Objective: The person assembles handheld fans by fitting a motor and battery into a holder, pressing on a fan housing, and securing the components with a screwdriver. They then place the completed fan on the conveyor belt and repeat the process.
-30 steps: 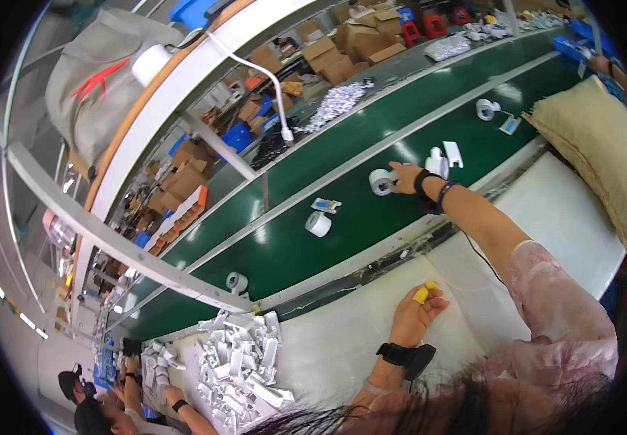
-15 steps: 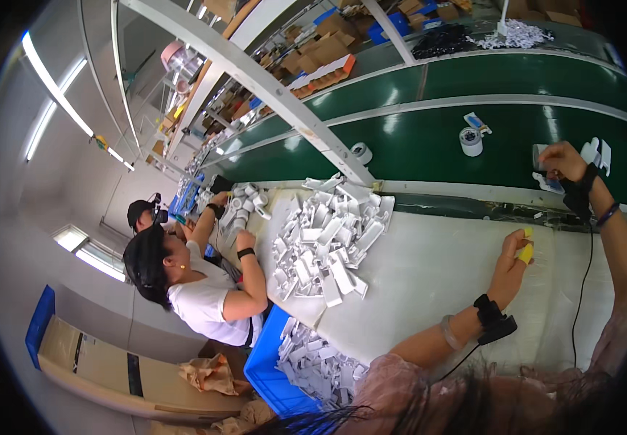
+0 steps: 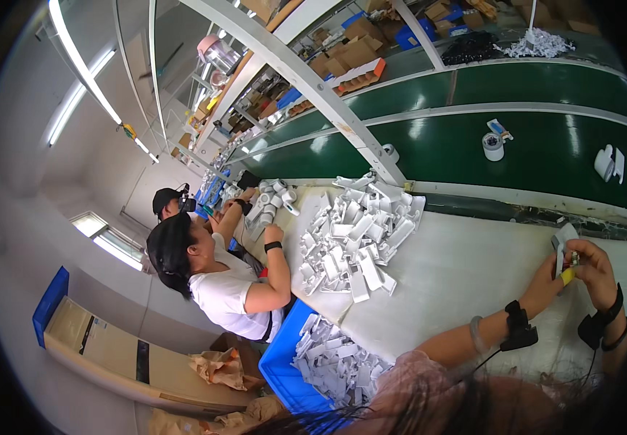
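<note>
Both hands up over the white worktop [image 3: 465,268] at right: left hand [image 3: 545,284] and right hand [image 3: 595,272] each in a closed grip on one small white plastic part [image 3: 563,243] with a yellow piece [image 3: 567,275], conveyor belt [image 3: 545,152] behind.

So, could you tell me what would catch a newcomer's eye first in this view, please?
Probably the big heap of white plastic parts on the pale worktable, with more filling the blue crate below its edge. Next, at the right, the left hand and right hand meet around a small white part with a yellow piece. Behind runs the green conveyor belt, carrying a roll of tape.
</note>
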Motion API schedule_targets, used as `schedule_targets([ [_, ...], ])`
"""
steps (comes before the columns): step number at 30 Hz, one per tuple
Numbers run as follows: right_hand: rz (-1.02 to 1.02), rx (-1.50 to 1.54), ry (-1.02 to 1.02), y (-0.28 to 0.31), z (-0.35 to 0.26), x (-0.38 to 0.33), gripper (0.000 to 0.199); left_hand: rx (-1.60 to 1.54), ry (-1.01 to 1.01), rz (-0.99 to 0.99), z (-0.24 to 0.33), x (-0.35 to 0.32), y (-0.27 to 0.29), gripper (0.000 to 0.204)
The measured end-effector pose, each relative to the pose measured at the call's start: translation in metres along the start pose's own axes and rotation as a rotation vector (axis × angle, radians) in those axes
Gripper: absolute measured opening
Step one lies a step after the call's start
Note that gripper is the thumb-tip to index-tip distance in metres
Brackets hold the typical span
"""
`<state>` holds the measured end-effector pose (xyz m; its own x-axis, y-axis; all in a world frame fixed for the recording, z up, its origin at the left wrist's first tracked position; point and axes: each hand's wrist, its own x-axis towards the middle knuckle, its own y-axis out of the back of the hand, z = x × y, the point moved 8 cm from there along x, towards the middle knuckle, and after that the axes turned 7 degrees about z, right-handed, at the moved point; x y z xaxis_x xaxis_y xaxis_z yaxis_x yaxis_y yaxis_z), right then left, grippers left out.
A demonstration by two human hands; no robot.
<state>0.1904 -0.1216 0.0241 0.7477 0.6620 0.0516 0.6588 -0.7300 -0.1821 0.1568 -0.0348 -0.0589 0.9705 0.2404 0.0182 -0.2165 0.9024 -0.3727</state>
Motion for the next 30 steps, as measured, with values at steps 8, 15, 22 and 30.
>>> schedule_targets([
  [8, 0.193, -0.701, 0.36, 0.025, -0.023, -0.055, 0.046, 0.112, 0.236, -0.281, 0.018, -0.018, -0.028, 0.037],
  [15, 0.243, -1.083, 0.683, -0.005, -0.046, -0.053, 0.038, 0.203, 0.273, -0.387, 0.039, -0.029, -0.034, 0.032],
  [22, 0.121, -1.051, 0.729, 0.003, -0.042, -0.046, 0.016, 0.297, 0.293, -0.373, 0.035, -0.015, -0.016, 0.023],
  [30, -0.163, -0.219, -0.049, 0.023, 0.005, -0.036, 0.025, 0.391, 0.12, -0.274, 0.037, -0.008, -0.004, 0.018],
])
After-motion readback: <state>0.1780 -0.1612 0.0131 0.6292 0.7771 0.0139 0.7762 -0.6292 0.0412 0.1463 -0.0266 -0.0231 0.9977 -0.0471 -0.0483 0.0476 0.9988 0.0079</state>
